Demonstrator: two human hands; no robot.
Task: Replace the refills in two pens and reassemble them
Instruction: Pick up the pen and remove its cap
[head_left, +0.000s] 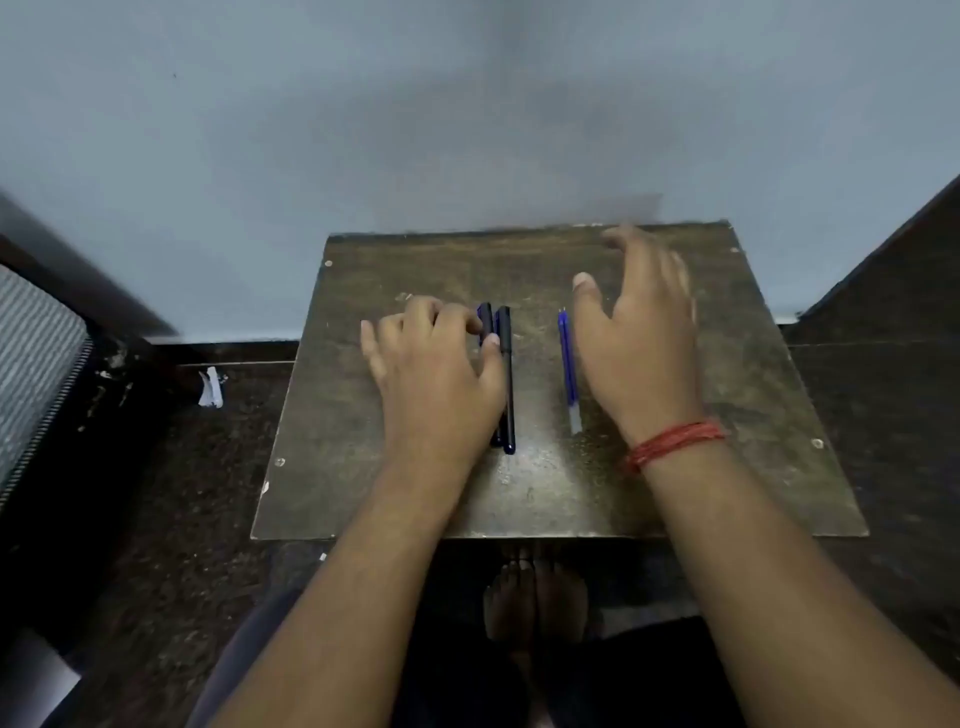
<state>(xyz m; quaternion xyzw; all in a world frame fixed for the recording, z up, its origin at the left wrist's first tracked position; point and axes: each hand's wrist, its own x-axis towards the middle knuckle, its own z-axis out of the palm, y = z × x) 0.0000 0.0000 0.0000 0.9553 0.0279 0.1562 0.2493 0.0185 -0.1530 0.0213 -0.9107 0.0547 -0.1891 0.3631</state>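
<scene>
Two dark capped pens (506, 379) lie side by side, pointing away from me, in the middle of a small worn brown table (753, 395). My left hand (431, 374) rests over their left side, thumb and fingertips touching the pens near their far ends, not lifting them. A blue refill (569, 371) with a clear end lies parallel to the pens, a little to their right. My right hand (639, 338), with a red thread band at the wrist, hovers just right of the refill, fingers spread and blurred, holding nothing.
A blue-grey wall stands right behind the table. The floor around is dark and speckled. A striped chair back (36, 364) is at the far left, with a white scrap of paper (210, 387) on the floor. My bare feet (535, 603) show under the table's near edge.
</scene>
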